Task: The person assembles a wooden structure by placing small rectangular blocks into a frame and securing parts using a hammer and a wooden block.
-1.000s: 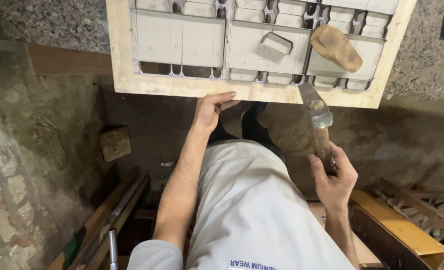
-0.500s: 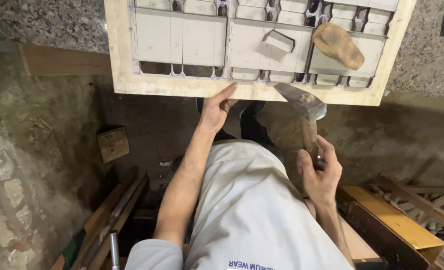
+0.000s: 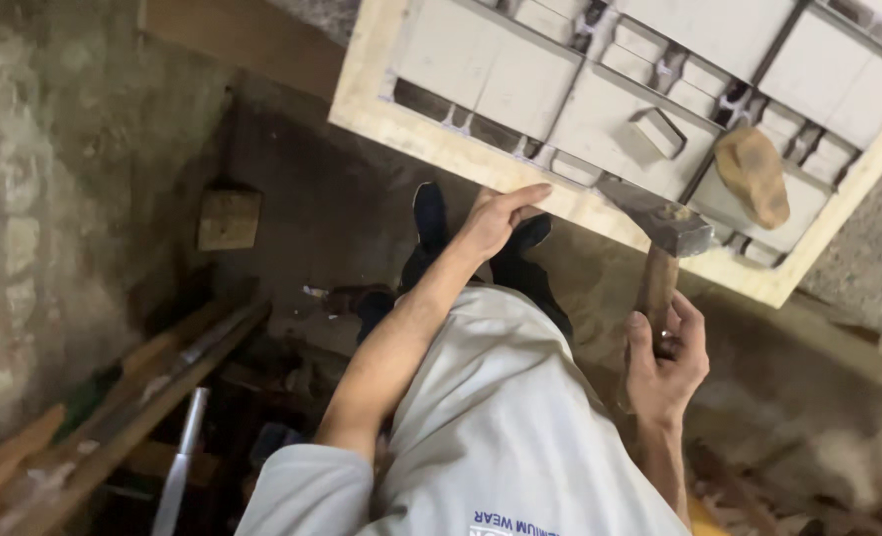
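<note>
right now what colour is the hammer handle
Brown wood, seen in the head view: hammer in the right hand.

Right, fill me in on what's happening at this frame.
A person stands over a pale wooden frame packed with grey blocks. The left hand rests on the frame's near edge. The right hand grips a hammer by its wooden handle, the metal head at the frame's edge. A brown stone lies on the blocks. Wooden strips lie on the floor at left.
</note>
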